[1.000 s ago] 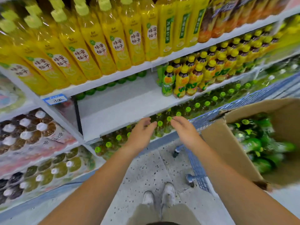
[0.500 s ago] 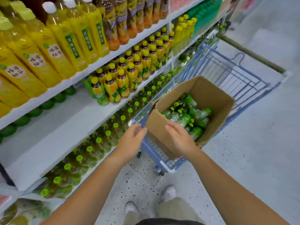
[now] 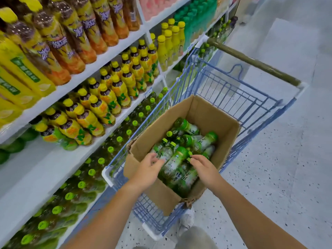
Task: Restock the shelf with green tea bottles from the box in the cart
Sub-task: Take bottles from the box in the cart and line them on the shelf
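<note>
— Down at the lower middle of the frame, what are your hands doing?

— Both of yours are inside the cardboard box point(image 3: 212, 114). Your left hand point(image 3: 147, 169) reaches over the near-left wall with its fingers loosely spread and the fingertips touching the side of a green tea bottle point(image 3: 175, 161) that lies on top of the pile. Your right hand point(image 3: 204, 168) comes in from the right, and its fingertips pinch at the green cap end of a bottle there; whether that cap belongs to the same bottle I cannot tell through the blur. Neither hand has wrapped fully around anything yet, so I would call the left one loose and the right one just nipping the cap.

— And where is the stock?

— The green tea bottles lie jumbled on their sides in the box, caps pointing different ways, filling its lower half. The box sits tilted in the blue wire cart point(image 3: 224, 90), at the centre of the frame, with a torn near corner. The cart's handle point(image 3: 251, 62) runs across the upper right.

— What about the shelf?

— It fills the left of the frame. The white shelf board point(image 3: 36, 169) at centre left is bare near you, with yellow-capped bottles point(image 3: 100, 105) standing further along it. Green-capped bottles point(image 3: 80, 184) crowd the row below, at lower left, just beside the cart's left side.
</note>
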A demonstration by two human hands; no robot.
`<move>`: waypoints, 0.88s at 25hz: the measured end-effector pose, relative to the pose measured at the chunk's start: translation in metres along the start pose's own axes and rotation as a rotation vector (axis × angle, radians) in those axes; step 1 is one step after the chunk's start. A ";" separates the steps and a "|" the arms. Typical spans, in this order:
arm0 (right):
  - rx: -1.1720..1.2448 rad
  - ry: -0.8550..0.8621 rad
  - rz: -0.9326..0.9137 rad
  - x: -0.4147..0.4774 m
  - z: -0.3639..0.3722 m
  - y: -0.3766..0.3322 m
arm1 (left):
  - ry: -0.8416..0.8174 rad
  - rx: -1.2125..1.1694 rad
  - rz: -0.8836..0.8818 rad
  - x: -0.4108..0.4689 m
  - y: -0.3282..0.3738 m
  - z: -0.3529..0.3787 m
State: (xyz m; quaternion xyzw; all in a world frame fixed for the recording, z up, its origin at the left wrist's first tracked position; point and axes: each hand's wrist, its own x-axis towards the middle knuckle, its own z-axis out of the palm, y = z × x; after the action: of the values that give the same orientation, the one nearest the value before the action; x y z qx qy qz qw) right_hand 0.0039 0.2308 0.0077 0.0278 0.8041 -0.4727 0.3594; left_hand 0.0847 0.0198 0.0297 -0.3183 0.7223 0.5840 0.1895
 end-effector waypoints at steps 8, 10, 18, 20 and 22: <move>-0.222 -0.133 0.089 0.104 -0.009 0.033 | -0.037 0.297 -0.158 0.118 -0.005 0.008; -0.315 -0.163 0.107 0.120 0.004 0.044 | -0.078 0.441 -0.211 0.145 -0.007 0.006; -1.154 -0.277 -0.604 0.164 0.037 0.064 | -0.445 1.015 -0.217 0.221 -0.034 0.014; -1.285 -0.311 -0.694 0.185 0.037 0.060 | -0.471 1.054 -0.213 0.231 -0.039 0.015; -1.370 -0.367 -0.754 0.198 0.035 0.057 | -0.466 1.083 -0.219 0.237 -0.041 0.017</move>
State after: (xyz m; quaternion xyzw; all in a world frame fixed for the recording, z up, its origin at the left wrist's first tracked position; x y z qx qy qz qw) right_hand -0.1015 0.1765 -0.1641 -0.5506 0.7987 0.0394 0.2394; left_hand -0.0613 -0.0253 -0.1574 -0.1128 0.8195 0.1643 0.5373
